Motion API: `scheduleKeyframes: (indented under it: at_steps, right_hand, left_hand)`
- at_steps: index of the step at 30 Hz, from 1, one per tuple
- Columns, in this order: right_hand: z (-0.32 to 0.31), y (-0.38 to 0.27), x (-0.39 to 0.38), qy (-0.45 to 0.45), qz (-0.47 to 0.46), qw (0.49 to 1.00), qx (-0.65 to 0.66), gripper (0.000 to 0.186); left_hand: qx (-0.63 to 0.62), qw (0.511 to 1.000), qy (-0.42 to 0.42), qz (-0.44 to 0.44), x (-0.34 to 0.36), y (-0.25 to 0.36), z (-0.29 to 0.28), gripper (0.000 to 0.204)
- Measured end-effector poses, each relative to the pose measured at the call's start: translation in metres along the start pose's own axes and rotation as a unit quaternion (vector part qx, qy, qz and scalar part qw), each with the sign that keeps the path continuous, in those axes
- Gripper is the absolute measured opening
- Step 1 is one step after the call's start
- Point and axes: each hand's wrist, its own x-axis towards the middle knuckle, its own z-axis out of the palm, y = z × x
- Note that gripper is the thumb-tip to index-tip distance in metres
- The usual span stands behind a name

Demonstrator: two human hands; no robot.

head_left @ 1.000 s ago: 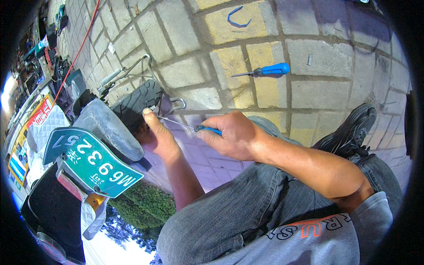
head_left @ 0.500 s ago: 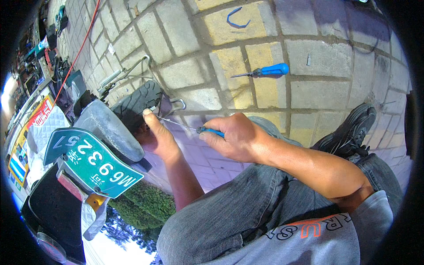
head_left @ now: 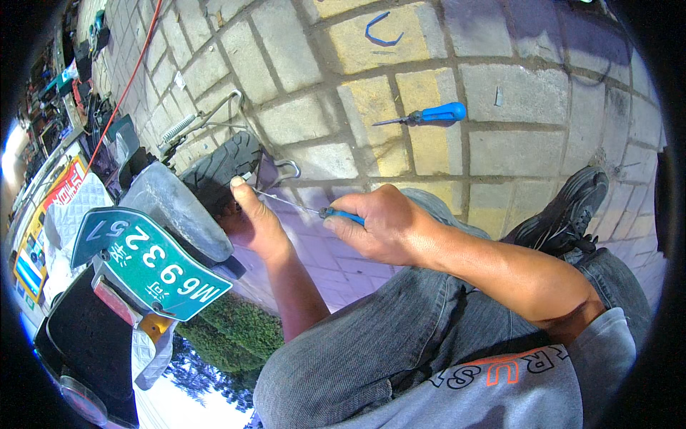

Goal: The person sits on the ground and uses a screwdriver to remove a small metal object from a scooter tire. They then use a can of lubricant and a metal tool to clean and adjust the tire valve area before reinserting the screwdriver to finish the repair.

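In my right hand is a blue-handled tool, its handle closed inside my fingers. A thin metal shaft runs from it up and left toward the rear tire of a two-wheeler. My left hand is at the tire, thumb raised beside the shaft's far end and a small pale piece there; its other fingers are mostly hidden in shadow. Where the shaft's tip ends cannot be made out. A second blue-handled tool with a slim shaft lies on the paving, beyond my right hand.
Close by the tire are a grey mudguard, a green license plate and a metal stand with a spring. A bent blue strip lies on the paving, and a red cord crosses at upper left. My shoe rests at right.
Almost nothing differs. Both hands stay in place, with the blue-handled tool held the same way.
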Motion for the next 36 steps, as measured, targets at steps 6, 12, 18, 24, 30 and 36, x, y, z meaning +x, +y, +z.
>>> scheduleKeyframes:
  at_steps: [6,12,18,24,30,36]
  right_hand:
    - [0.001,0.002,0.000,0.002,-0.008,1.000,-0.007,0.030]
    - [-0.003,0.007,0.016,-0.008,-0.036,0.998,-0.045,0.029]
    - [-0.007,0.009,0.027,-0.029,-0.060,0.998,-0.012,0.029]
    - [-0.003,0.012,0.031,-0.031,-0.079,0.996,-0.010,0.027]
    - [-0.004,0.014,0.033,-0.048,-0.077,0.996,-0.012,0.027]
    - [-0.006,0.012,0.036,-0.060,-0.064,0.996,-0.032,0.028]
  left_hand:
    - [0.000,1.000,-0.003,-0.008,0.000,-0.001,-0.001,0.042]
    - [0.001,1.000,-0.002,0.007,0.000,0.003,-0.001,0.044]
    - [-0.044,0.999,-0.013,-0.011,-0.002,0.005,-0.002,0.044]
    - [-0.021,1.000,-0.018,-0.014,-0.002,0.003,-0.004,0.038]
    - [0.000,1.000,-0.010,-0.021,-0.011,-0.005,-0.013,0.032]
    - [0.023,0.999,-0.022,-0.041,-0.008,-0.020,-0.023,0.043]
